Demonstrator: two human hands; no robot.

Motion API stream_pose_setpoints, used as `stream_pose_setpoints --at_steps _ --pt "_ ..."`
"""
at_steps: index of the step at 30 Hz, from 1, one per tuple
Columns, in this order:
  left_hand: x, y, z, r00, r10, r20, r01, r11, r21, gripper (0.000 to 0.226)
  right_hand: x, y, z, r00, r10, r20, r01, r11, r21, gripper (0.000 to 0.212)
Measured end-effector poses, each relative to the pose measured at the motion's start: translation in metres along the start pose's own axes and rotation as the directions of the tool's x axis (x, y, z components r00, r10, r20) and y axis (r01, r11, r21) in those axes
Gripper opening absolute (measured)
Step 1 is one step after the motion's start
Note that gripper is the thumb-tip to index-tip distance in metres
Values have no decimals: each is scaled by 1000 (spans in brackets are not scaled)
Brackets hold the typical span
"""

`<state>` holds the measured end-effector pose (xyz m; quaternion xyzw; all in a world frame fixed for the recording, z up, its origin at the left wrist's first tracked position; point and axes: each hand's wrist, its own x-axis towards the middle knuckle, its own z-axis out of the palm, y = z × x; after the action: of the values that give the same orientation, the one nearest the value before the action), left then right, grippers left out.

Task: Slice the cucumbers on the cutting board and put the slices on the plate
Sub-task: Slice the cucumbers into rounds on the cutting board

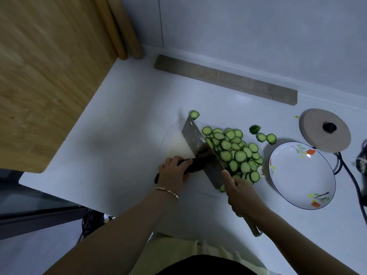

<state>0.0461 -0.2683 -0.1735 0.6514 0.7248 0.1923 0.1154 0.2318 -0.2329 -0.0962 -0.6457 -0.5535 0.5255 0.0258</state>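
The cucumber lies on the cutting board, its dark end poking out behind the left hand. That hand's fingers are curled over the cucumber and pin it down. The right hand is wrapped round the handle of a cleaver, forefinger stretched along the blade's back. The blade stands tilted against the cucumber, just past the left fingertips.

Ahead of the right hand, on the far side of the blade, the slices are heaped on the board, overlapping (a few have strayed: one beyond the blade's tip, two off toward the plate). The plate, white with painted flowers, sits on the bench just right of the right hand.

Farther out beyond the plate rests a round lid with a black knob, a dark cable running beside it. A bracelet circles the left wrist. Well ahead of both hands a grey strip lies along the wall, and a wooden panel stands far off to the left hand's side.
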Motion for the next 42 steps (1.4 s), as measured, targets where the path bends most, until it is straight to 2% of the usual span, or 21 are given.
stream_pose_setpoints --at_steps 4,11,14,16,18,20,23,25,27,31,39,42 --pt "0 -1 0 1000 2 16 -2 1000 11 40 6 3 5 999 -32 -37 30 998 -48 56" --pt "0 0 -3 994 -55 95 56 998 -6 30 7 1 26 995 -81 -57 69 979 -192 55" --pt "2 -3 -10 987 -92 135 103 991 -82 35 10 12 31 999 -40 -24 38 997 -62 52" --pt "1 -4 -14 984 -104 147 111 993 -43 36 12 15 26 998 55 12 -56 990 131 50" --pt "-2 -2 -17 978 -128 166 130 992 0 37 10 14 18 992 116 45 -124 962 243 50" --pt "-3 -2 -15 964 -190 189 196 980 -18 38 6 12 9 991 119 54 -129 957 261 51" --pt "-3 2 -12 968 -207 141 220 972 -82 36 0 7 -2 994 101 33 -106 960 259 51" --pt "-4 1 -6 980 -176 91 183 980 -77 35 -4 1 -7 996 80 30 -85 966 243 50" --pt "-4 4 -8 986 -148 73 153 986 -64 24 -7 -3 -9 998 51 33 -57 977 207 50" --pt "-5 7 -7 992 -125 23 126 990 -58 39 -6 -5 -4 1000 -7 2 7 998 67 52" --pt "-7 7 -4 991 -130 -4 130 991 -20 39 0 1 12 999 -34 -30 32 997 -68 56" --pt "-7 5 -1 989 -148 -5 148 989 -20 25 4 6 25 996 -74 -44 64 980 -191 66"
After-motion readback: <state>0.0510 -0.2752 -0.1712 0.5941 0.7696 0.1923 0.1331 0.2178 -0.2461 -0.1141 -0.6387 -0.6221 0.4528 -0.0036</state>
